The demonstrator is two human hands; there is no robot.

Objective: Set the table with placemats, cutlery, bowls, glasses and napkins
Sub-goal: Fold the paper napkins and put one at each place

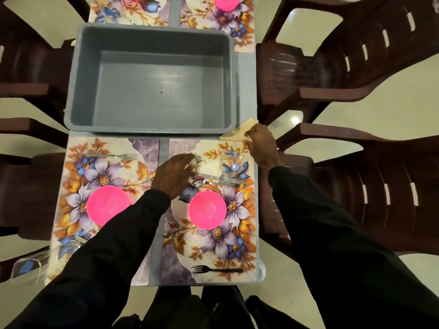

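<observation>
A: Hands?

B: Left hand [174, 175] flat, fingers straight, palm down on the near-right placemat [213, 248], just beside the spoon [198, 181]. Holds nothing. Right hand [261, 143] pinches the napkin [234, 134].

A: Napkin location?

B: At that placemat's far right corner, by the grey tub's [152, 79] near corner, at the worktop [248, 96] edge. Possibly partly lifted, angle too poor to confirm.

A: Rest of the setting?

B: Pink bowl [207, 209] mid-mat, glass [231, 162] beyond the spoon, fork [216, 269] at the near edge.

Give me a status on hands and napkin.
Right hand pinching napkin beside the tub. Left hand open over the near-right placemat. Glass close by napkin.
</observation>
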